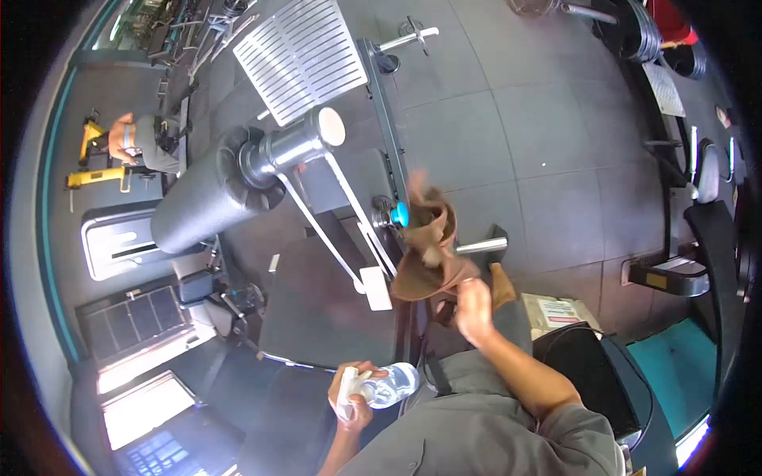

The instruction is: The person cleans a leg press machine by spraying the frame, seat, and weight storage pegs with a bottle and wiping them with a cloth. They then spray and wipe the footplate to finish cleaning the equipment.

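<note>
My right hand (475, 309) grips a brown cloth (429, 254), which hangs bunched against the frame of a gym machine (381, 119) near a blue knob (399, 213) and a chrome handle (480, 247). My left hand (353, 397) is low in the view and holds a clear spray bottle (387, 385) with a white trigger head. A black padded roller (202, 208) with a chrome end cap (305, 140) sits up and left of the cloth. The black seat pad (329, 305) lies between my hands.
A white slotted plate (300, 54) stands beyond the roller. Another person (139, 143) crouches at far left by yellow equipment. Weight plates (635, 32) sit top right, another black machine (714, 230) on the right. Grey tiled floor (540, 127) lies ahead.
</note>
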The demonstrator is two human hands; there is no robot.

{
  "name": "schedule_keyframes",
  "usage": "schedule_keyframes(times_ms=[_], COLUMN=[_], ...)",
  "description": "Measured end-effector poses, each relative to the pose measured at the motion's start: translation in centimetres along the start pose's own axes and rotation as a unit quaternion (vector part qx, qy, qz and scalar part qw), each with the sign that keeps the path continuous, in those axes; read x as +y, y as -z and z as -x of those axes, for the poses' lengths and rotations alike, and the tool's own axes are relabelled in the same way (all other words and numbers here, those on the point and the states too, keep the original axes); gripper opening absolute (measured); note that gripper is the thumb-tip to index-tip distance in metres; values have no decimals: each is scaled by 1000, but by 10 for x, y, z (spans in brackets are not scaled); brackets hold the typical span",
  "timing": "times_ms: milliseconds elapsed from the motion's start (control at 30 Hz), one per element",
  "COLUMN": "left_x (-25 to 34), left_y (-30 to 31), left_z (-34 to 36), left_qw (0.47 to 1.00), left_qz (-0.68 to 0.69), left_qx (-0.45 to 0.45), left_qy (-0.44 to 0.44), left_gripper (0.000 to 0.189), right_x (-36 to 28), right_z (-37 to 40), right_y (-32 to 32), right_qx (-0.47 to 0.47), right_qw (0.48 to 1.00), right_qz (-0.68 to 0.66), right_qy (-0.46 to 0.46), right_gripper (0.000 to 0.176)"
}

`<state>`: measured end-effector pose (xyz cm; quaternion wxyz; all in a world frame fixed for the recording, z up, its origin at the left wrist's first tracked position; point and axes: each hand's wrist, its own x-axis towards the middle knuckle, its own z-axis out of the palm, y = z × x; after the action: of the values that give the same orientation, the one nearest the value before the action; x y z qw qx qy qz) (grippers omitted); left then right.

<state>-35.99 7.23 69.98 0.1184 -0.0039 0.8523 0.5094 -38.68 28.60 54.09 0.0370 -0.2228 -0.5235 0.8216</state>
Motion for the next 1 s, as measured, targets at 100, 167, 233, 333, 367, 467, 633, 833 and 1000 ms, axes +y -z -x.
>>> schedule_keyframes(times_ms=[100,167,233,333,367,467,633,833,1000], left_x=[3,9,18,20,22,22,22,21,13], left_y=[-5,-8,-14,-14,-16,-15,-18,-14,-11], left_z=[-10,-16,-19,-20,-19,-18,-14,-16,-10], left_qw=[999,999,999,997,998,998,998,998,998], left_qz=[-29,-18,-24,-45,-46,-48,-37,-17,31], left_qx=[-15,-26,-27,-28,-24,-19,-43,-46,-32], left_qy=[-23,-32,-30,-48,-47,-38,-5,-39,-40], left_gripper=[81,76,75,75,75,75,76,74,71], right_x=[-62,-98,-129,-110,-108,-114,-87,-119,-62], right_z=[-21,-50,-87,-142,-149,-133,-104,-172,-85], right_y=[16,-1,-39,-130,-148,-136,-132,-144,-110], right_qx=[9,-40,-88,-21,10,-65,-27,42,20], right_qw=[969,991,986,962,962,986,938,986,885], right_qz=[-242,-126,75,194,187,78,224,15,224], right_qy=[-40,26,118,193,200,130,264,158,407], right_gripper=[41,40,42,55,57,59,48,43,46])
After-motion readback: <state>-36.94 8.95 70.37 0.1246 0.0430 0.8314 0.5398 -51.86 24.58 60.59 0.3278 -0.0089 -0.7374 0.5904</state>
